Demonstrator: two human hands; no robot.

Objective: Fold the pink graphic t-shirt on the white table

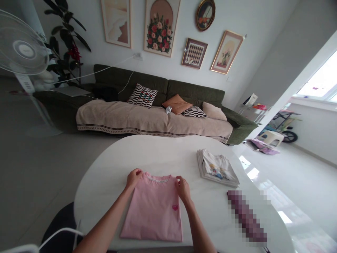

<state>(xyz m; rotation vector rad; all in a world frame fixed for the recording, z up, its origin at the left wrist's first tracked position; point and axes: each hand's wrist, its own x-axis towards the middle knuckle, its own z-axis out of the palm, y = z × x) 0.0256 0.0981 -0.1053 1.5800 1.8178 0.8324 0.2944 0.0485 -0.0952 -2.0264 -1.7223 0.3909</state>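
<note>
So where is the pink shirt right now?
In the head view, the pink shirt lies folded on the near edge of the white table, between the left hand and right hand gripping its collar corners, left of the stack of folded shirts.

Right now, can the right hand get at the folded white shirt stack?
Probably yes: the right hand grips the pink shirt, and only bare table lies between it and the white shirt stack.

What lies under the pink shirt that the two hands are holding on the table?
The pink shirt lies flat on the white table; left hand and right hand grip its collar end. Whether anything lies beneath cannot be seen: the shirt covers it.
</note>
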